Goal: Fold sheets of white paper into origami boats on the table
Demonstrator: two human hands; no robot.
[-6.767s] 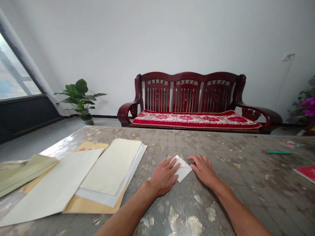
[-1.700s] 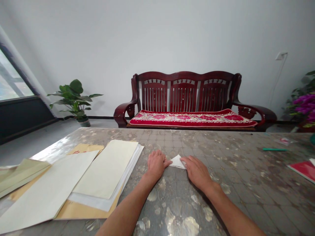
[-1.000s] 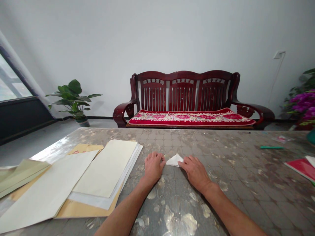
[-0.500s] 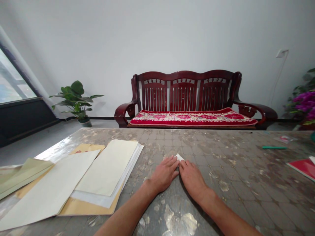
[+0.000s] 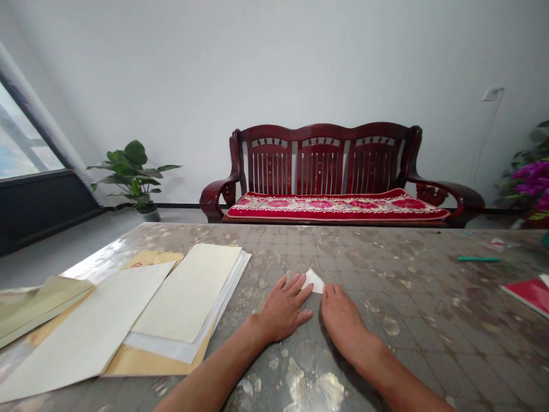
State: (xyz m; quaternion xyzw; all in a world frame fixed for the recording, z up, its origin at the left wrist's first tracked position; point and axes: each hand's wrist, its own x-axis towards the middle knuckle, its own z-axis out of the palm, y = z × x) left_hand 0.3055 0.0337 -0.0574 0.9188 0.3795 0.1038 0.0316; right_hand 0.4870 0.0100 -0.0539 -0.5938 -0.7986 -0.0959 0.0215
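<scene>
A small folded piece of white paper (image 5: 315, 282) lies on the patterned table, its visible part roughly triangular. My left hand (image 5: 286, 306) lies flat with fingers spread, and its fingertips press on the paper's left side. At the right corner of the paper, my right hand (image 5: 342, 315) is closed, with its fingers bunched together on the edge. The left part of the paper is covered by my left fingers.
Cream sheets (image 5: 189, 294) and brown envelopes (image 5: 156, 360) overlap on the left of the table (image 5: 412, 320). A green pen (image 5: 478, 259) and a red booklet (image 5: 529, 293) lie at the right. Beyond the table stands a wooden bench (image 5: 321, 154).
My right hand has slid right and slightly toward me along the paper, away from my left hand. More of the white paper shows now. My left fingers have spread.
</scene>
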